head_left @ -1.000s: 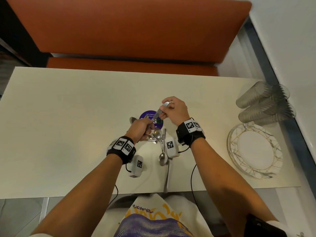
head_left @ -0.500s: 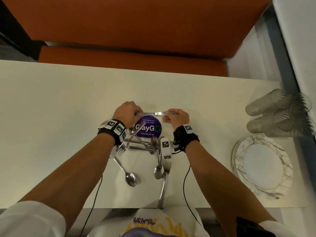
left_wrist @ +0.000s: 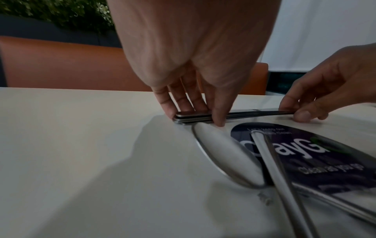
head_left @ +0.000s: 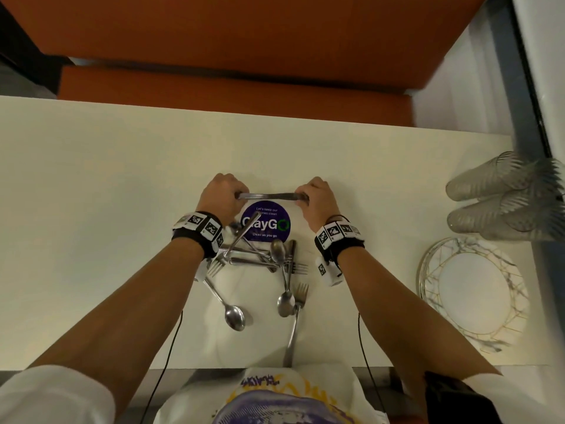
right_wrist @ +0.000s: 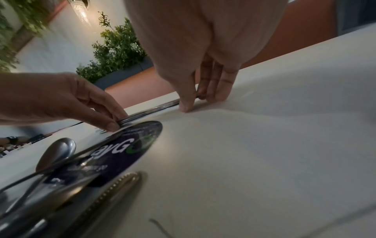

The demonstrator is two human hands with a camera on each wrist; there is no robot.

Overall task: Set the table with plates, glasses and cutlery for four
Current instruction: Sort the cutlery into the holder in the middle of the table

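A bundle of stacked metal knives [head_left: 269, 196] lies level, crosswise, low on the white table [head_left: 91, 209], just beyond a round purple sticker [head_left: 266, 224]. My left hand [head_left: 224, 194] pinches the handle end [left_wrist: 191, 116] between thumb and fingers. My right hand [head_left: 318, 197] pinches the thin other end [right_wrist: 162, 105]. Nearer me, a loose pile of spoons, forks and knives [head_left: 260, 258] lies crossed. A stack of plates [head_left: 472, 289] with gold lines and several clear glasses [head_left: 504, 197], lying on their sides, are at the right edge.
Two spoons [head_left: 235, 316] and a fork [head_left: 295, 325] trail from the pile toward the near table edge. An orange bench [head_left: 232, 87] runs along the far side. A wall stands to the right of the glasses.
The knives were held tilted over the pile a second ago. Both hands have since moved them away from me, turned them level and brought them down beyond the sticker.
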